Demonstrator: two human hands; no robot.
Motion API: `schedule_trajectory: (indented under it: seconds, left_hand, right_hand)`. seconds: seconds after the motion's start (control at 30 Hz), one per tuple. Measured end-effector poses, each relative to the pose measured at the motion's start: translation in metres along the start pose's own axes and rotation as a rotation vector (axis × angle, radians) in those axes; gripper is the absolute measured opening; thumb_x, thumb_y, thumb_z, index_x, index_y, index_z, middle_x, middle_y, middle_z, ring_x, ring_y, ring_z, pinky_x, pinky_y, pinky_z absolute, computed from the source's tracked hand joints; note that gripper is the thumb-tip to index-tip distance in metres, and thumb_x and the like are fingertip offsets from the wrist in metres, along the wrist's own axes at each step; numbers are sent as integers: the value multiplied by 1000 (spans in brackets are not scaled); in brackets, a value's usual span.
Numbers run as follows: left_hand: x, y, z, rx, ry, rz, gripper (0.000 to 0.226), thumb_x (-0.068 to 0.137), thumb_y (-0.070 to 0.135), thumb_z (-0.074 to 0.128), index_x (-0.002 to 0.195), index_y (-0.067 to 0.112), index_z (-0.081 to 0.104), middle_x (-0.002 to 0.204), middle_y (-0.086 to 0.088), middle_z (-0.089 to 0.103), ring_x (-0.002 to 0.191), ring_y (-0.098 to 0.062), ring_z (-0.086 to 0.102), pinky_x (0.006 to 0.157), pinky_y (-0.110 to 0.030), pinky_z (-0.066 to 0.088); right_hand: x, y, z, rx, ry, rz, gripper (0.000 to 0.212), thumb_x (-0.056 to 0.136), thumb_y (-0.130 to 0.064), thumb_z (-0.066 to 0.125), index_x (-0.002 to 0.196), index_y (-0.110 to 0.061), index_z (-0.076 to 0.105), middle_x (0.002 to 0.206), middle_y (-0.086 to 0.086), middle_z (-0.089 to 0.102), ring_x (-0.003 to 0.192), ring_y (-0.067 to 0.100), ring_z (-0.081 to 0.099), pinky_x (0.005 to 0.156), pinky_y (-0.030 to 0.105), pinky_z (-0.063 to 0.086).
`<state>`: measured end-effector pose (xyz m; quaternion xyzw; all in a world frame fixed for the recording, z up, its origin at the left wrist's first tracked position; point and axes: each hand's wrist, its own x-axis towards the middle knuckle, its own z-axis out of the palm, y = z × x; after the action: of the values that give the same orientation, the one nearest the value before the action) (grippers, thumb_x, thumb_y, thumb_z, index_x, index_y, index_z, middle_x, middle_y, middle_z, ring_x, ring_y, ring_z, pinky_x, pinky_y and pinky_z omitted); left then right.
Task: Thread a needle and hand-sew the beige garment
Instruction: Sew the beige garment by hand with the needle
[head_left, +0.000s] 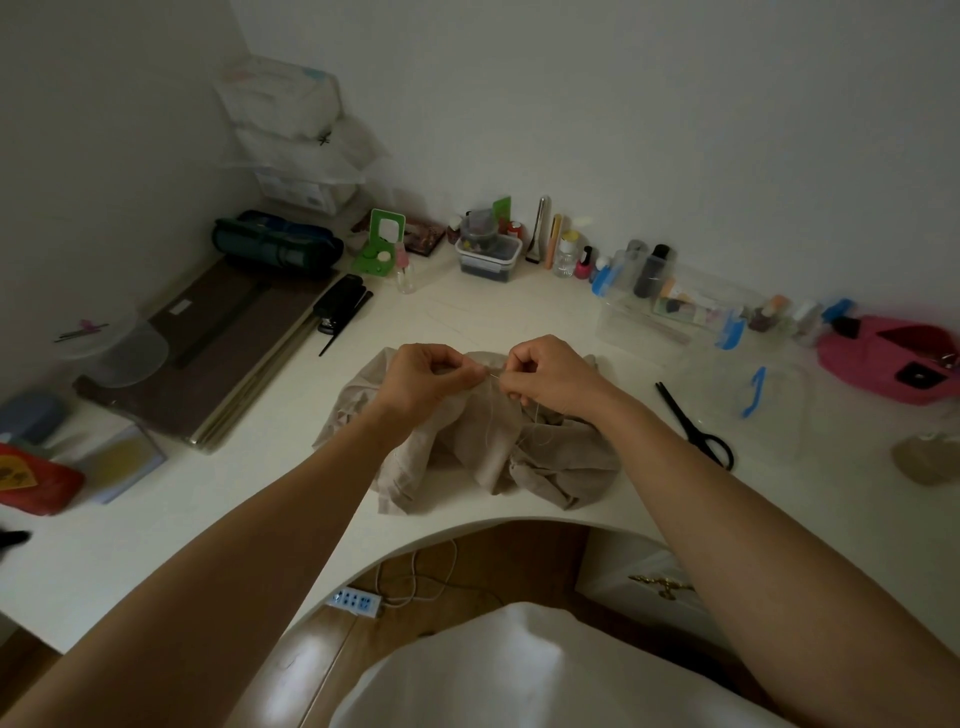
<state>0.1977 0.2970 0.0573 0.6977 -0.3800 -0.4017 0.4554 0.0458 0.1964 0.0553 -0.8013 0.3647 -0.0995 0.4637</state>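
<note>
While both hands work close together above the white desk (218, 525), the left hand (428, 375) has its fingers curled, thumb and forefinger pinching a raised fold of the beige garment (467, 441). Just to the right of that pinch, the right hand (553, 378) is also clenched, its thumb and forefinger nipping the end of a thin needle (493, 371) that bridges the small gap between the two sets of fingertips. The needle is too small to tell whether the left fingers touch it as well. From under the right hand's grip a pale thread (536, 423) hangs down and loops onto the cloth. The rest of the garment lies crumpled directly below the grip, spreading toward the desk's curved near edge. Well to the right of the grip lie black scissors (696, 427), closed, flat on the desk. Beyond the grip and to its left sits a black stapler (338, 310); beyond it and to its right stands a clear box (670, 312) with blue clips.
</note>
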Motion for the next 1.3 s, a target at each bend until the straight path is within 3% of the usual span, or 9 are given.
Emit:
schedule_trajectory:
  seconds: [0.33,0.5,0.7,1.0,1.3]
  left_hand:
    - [1,1,-2,40,-4,-10,19,86,20,70,94,4,73,79,1,68,59,8,59,54,-5,44]
    - [2,0,-5,19,-13,-46,20,87,22,69,96,5,73,84,-2,69,62,3,61,57,-8,48]
    - [3,3,-6,-28,-22,-90,23,89,24,67,98,4,73,85,-5,69,68,-6,61,59,-13,52]
    - [0,3,-10,-148,-178,-159,29,93,24,60,109,1,68,94,-7,69,74,-8,65,67,-19,55]
    - [2,1,-12,-242,-226,-203,20,93,21,60,98,4,69,89,-9,69,71,-10,67,63,-21,55]
  right_hand:
    - [1,8,-3,81,-38,-32,14,90,-9,65,77,-13,64,68,-1,65,62,4,62,67,21,53]
    - [1,11,-3,167,-48,-83,11,95,-10,60,85,-10,64,79,4,69,69,10,65,69,23,54]
    - [1,10,-3,318,-40,-92,14,97,-6,56,86,-7,65,76,4,67,69,11,64,65,20,52]
    - [0,13,-4,389,-88,-84,13,97,-3,55,89,-5,65,81,6,66,72,10,65,68,21,53]
    - [1,18,-1,455,-120,-68,14,97,-3,54,91,-7,66,80,3,68,75,11,66,74,22,54]
